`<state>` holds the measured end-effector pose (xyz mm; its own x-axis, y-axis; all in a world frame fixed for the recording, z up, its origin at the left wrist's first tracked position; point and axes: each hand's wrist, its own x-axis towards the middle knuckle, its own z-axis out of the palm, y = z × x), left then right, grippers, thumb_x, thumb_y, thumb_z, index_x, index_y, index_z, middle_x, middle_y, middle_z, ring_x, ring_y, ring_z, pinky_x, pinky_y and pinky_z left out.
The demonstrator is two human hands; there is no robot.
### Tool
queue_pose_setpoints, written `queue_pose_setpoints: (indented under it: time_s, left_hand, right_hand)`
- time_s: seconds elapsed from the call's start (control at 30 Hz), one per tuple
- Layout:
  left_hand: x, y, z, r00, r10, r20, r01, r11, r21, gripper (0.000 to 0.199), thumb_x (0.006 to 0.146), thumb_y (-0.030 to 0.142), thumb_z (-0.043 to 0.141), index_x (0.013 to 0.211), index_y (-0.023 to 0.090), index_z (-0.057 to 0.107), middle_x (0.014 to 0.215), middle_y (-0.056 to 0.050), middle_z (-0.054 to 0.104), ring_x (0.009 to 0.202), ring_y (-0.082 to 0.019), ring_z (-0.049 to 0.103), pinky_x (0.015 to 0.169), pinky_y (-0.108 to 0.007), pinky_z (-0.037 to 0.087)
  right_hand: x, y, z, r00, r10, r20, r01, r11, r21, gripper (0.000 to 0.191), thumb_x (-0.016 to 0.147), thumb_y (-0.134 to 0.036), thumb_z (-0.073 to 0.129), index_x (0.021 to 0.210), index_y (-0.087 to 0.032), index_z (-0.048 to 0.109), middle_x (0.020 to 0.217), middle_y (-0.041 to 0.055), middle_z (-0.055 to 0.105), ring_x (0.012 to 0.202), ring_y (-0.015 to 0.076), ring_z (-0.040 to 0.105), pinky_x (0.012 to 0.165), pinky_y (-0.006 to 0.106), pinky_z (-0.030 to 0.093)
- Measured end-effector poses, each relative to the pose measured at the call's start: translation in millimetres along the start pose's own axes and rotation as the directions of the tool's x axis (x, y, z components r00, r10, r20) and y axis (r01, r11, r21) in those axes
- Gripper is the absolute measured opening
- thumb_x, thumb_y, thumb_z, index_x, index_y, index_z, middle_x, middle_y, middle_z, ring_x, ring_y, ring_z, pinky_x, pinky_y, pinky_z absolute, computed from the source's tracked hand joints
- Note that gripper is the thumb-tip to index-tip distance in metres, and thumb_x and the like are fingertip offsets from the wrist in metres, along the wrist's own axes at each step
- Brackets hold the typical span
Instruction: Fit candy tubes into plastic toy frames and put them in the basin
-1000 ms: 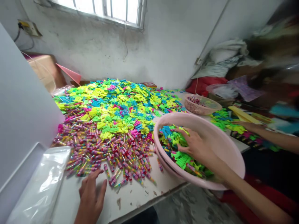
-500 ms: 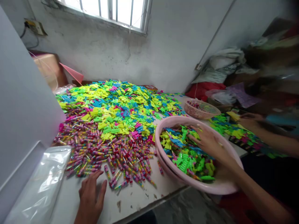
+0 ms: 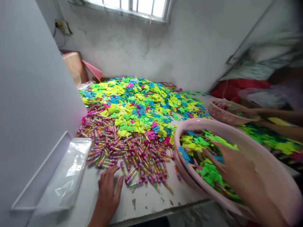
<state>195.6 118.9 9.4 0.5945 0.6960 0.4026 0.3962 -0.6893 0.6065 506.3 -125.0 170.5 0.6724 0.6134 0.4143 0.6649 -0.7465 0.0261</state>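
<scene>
My left hand [image 3: 109, 189] rests on the white table at the near edge of a heap of small candy-coloured tubes [image 3: 144, 157], thumb apart from the fingers, holding nothing. Inside a large pink basin [image 3: 196, 122], my right hand [image 3: 236, 167] reaches over a mix of small toy-like plastic pieces [image 3: 209, 173] in green, yellow and blue. Its thumb and forefinger are spread, while the other fingers are partly hidden and blurred. Behind the tubes lies a big mound of similar plastic pieces [image 3: 139, 104].
Clear plastic bags [image 3: 68, 170] lie on the left beside a white panel [image 3: 52, 78]. To the right, another person's hands [image 3: 253, 115] are at a smaller pink basin [image 3: 213, 110], near more plastic pieces [image 3: 276, 142]. The table edge [image 3: 151, 217] runs in front.
The view has turned, so the scene sits further right or left-hand things show more. My right hand stays in the basin. The other person's hands have moved to the small basin.
</scene>
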Motion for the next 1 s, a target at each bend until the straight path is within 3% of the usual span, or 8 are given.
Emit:
queue_pose_setpoints:
  time_s: [0.07,0.17,0.23,0.37,0.47,0.6,0.73,1.0]
  left_hand:
    - [0.5,4.5,-1.4,1.000,-0.004,-0.004,0.004,1.000,0.023,0.030,0.094,0.030,0.049,0.124,0.024,0.050,0.124,-0.010,0.060,0.119,-0.028,0.051,0.096,-0.047,0.039]
    - [1.4,10.1,-3.7,1.000,0.012,0.003,-0.012,0.997,0.073,0.031,0.094,0.027,0.047,0.125,0.024,0.051,0.127,-0.010,0.058,0.121,-0.028,0.050,0.097,-0.047,0.040]
    - [1.5,12.6,-4.6,1.000,0.023,0.013,-0.024,0.992,0.127,0.033,0.094,0.024,0.047,0.127,0.024,0.052,0.130,-0.011,0.057,0.122,-0.028,0.049,0.097,-0.047,0.041]
    - [1.4,13.4,0.1,0.993,0.119,0.024,-0.121,0.947,0.297,0.040,0.092,0.022,0.050,0.131,0.027,0.053,0.139,-0.009,0.053,0.127,-0.028,0.047,0.095,-0.043,0.044]
    - [1.0,10.5,9.4,0.977,0.207,0.042,-0.206,0.888,0.410,0.045,0.090,0.025,0.054,0.135,0.026,0.052,0.145,-0.009,0.048,0.131,-0.028,0.045,0.096,-0.041,0.044]
    - [0.1,0.8,26.3,0.980,0.194,-0.053,-0.150,0.881,0.449,0.039,0.087,0.029,0.057,0.126,0.026,0.059,0.139,-0.008,0.055,0.124,-0.028,0.051,0.092,-0.040,0.047]
    - [1.8,-14.9,43.9,0.966,0.232,-0.113,-0.146,0.851,0.504,0.035,0.083,0.031,0.063,0.118,0.028,0.065,0.131,-0.009,0.062,0.114,-0.029,0.058,0.081,-0.040,0.050]
    - [3.0,-16.5,52.5,0.962,0.243,-0.125,-0.147,0.844,0.515,0.038,0.085,0.037,0.062,0.121,0.026,0.064,0.131,-0.007,0.062,0.116,-0.028,0.057,0.081,-0.038,0.049]
  right_hand:
    - [2.6,-27.1,-9.3,0.990,0.081,-0.118,-0.081,0.997,0.008,0.056,0.090,-0.063,0.035,0.115,-0.022,0.062,0.109,0.0207,0.065,0.105,0.0441,0.057,0.091,0.064,0.042]
    - [0.0,-86.4,-11.5,0.978,-0.063,-0.199,0.104,0.973,0.206,0.046,0.093,-0.054,0.039,0.119,-0.022,0.058,0.120,0.0176,0.062,0.115,0.0401,0.053,0.101,0.059,0.036]
    - [-4.4,-129.8,-1.6,0.956,-0.189,-0.224,0.265,0.884,0.384,0.034,0.093,-0.045,0.045,0.119,-0.027,0.058,0.124,0.0128,0.061,0.120,0.0350,0.050,0.104,0.053,0.034]
    - [5.5,-200.0,44.4,0.948,-0.311,-0.063,0.283,0.742,0.608,0.032,0.096,-0.037,0.044,0.126,-0.033,0.055,0.142,0.0062,0.047,0.134,0.0289,0.038,0.109,0.049,0.030]
    - [51.3,-234.9,86.3,0.967,-0.248,0.067,0.166,0.803,0.573,0.044,0.095,-0.042,0.047,0.137,-0.030,0.049,0.152,0.0086,0.033,0.144,0.0333,0.021,0.113,0.052,0.022]
    - [148.0,-266.4,123.8,0.961,-0.075,0.267,-0.049,0.902,0.429,0.063,0.095,-0.057,0.040,0.150,-0.027,0.032,0.161,0.0112,0.012,0.147,0.0365,0.003,0.114,0.053,0.017]
    - [218.1,-283.3,146.5,0.937,-0.047,0.346,-0.111,0.899,0.423,0.077,0.092,-0.068,0.034,0.153,-0.022,0.027,0.161,0.0195,0.007,0.144,0.0481,0.005,0.108,0.065,0.015]
    - [217.1,-289.5,183.5,0.893,-0.260,0.368,0.096,0.909,0.407,0.070,0.091,-0.064,0.040,0.148,-0.024,0.037,0.153,0.0147,0.034,0.140,0.0445,0.018,0.105,0.063,0.025]
